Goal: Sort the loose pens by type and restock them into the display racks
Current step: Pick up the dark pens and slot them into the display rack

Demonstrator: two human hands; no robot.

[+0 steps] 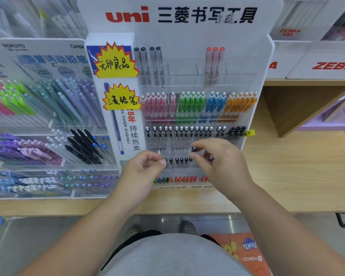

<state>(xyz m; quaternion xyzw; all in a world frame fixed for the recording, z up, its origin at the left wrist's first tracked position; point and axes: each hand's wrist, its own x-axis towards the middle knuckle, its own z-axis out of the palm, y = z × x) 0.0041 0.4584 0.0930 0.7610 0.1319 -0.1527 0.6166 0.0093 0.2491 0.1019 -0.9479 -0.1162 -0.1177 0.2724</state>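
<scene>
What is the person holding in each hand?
The right hand pinches a dark-capped pen near its top end. The left hand looks pinched shut; anything in it is hidden.

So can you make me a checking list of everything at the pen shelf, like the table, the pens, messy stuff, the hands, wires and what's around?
Surface: wooden shelf, bare to the right of the rack.
Job's things: uni rack holds rows of pens; green pens fill one slot; top row is sparse.
Clutter: nothing seen.
Grippers: right hand pinches a dark-capped pen; left hand is curled, contents unclear.
Cables: nothing seen.
Surroundings: Kokuyo rack to the left, Zebra boxes to the right, orange box on the floor.
</scene>
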